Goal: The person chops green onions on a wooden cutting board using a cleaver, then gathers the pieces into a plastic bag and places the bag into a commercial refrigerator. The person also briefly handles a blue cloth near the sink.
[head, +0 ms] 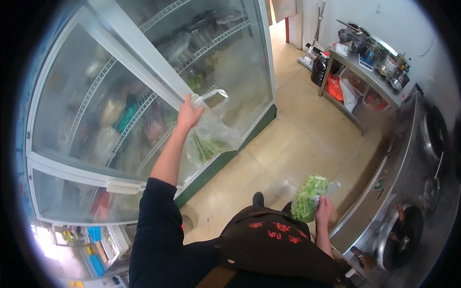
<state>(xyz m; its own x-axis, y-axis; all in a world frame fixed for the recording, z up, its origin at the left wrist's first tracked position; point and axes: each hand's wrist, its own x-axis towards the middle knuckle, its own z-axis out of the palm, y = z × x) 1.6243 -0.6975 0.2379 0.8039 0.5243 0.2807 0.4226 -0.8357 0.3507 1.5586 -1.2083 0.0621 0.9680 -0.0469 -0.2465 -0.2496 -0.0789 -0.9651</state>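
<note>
My left hand [189,112] is at the meeting edges of the glass-door refrigerator [142,81], against the white door frame. From it hangs a thin clear plastic bag [219,135] with long green stalks [206,147] inside. Whether the fingers also grip the door edge cannot be made out. Down by my right hip, my right hand [324,208] grips the gathered top of a clear bag of cut green vegetable pieces [309,196]. Behind the fogged glass are wire shelves [216,42] with bagged produce, including a bundle in a teal bag [128,117].
A steel stove counter [371,216] with woks [403,237] runs along my right. Farther off, a steel table [378,81] bears bowls and a scale [366,62]. A large dark bottle with a red cap [319,69] stands on the tiled floor [288,144].
</note>
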